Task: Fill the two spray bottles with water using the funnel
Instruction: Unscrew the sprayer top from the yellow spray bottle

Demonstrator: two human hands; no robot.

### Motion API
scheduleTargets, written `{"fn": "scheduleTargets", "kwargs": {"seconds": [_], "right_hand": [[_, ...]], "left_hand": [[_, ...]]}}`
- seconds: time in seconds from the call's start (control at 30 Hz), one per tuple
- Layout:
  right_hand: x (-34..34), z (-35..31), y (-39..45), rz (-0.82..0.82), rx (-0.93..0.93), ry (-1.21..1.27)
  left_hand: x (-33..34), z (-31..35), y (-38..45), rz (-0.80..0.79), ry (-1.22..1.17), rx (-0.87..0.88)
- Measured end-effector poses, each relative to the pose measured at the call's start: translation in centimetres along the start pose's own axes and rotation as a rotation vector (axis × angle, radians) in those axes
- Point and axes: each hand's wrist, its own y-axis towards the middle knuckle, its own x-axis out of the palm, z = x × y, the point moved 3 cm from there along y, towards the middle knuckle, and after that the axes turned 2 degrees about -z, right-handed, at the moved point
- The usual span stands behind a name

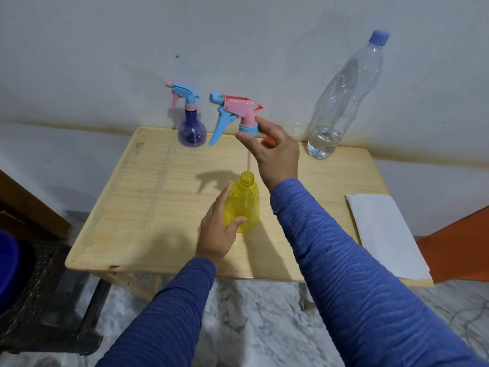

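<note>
Left hand (217, 231) fingers wrap the yellow bottle (242, 205); right hand (275, 152) fingers pinch the pink sprayer top (238, 108) above it

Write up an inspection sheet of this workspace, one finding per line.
Surface: small wooden table, against the wall.
Job's things: yellow spray bottle upright, neck open; its pink trigger head lifted above, dip tube still in the neck. Purple spray bottle capped at the back. Clear water bottle capped, little water left. Funnel: only an orange-red bit behind the right hand, unsure.
Clutter: white paper at the right edge.
Grippers: left hand holds the yellow bottle; right hand pinches the head's collar.
Cables: thin cord on the floor, lower right.
Surroundings: marble floor, dark stool at left.
</note>
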Motion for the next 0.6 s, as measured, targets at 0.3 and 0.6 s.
{"fn": "scheduleTargets", "kwargs": {"seconds": [0.3, 0.6], "right_hand": [[0.0, -4.3, 4.1, 0.183, -0.107, 0.051], [-3.1, -0.9, 4.4, 0.22, 0.015, -0.052]], "left_hand": [[-0.3, 0.0, -0.1, -0.011, 0.003, -0.005], [-0.3, 0.1, -0.1, -0.005, -0.002, 0.027]]}}
